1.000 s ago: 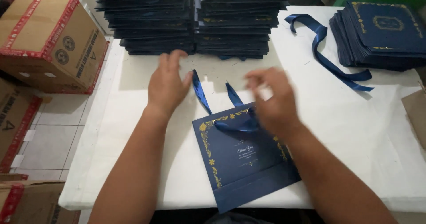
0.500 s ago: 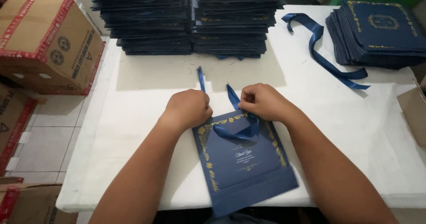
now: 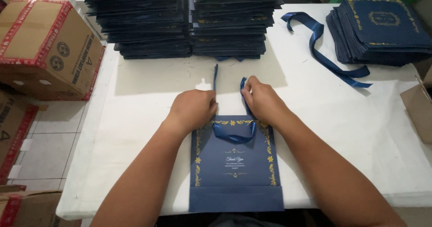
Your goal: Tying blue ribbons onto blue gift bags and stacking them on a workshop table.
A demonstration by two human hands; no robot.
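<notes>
Both hands, left hand (image 3: 193,110) and right hand (image 3: 263,102), are pinching the ribbon (image 3: 234,135) ends at the top edge of the navy bag (image 3: 234,173), lying lengthwise mid-frame on the worktop (image 3: 351,119).

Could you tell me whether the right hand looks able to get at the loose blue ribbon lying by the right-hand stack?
Probably yes: bare white table lies between the right hand and the loose ribbon, but that hand is busy pinching the bag's ribbon handle.
</notes>
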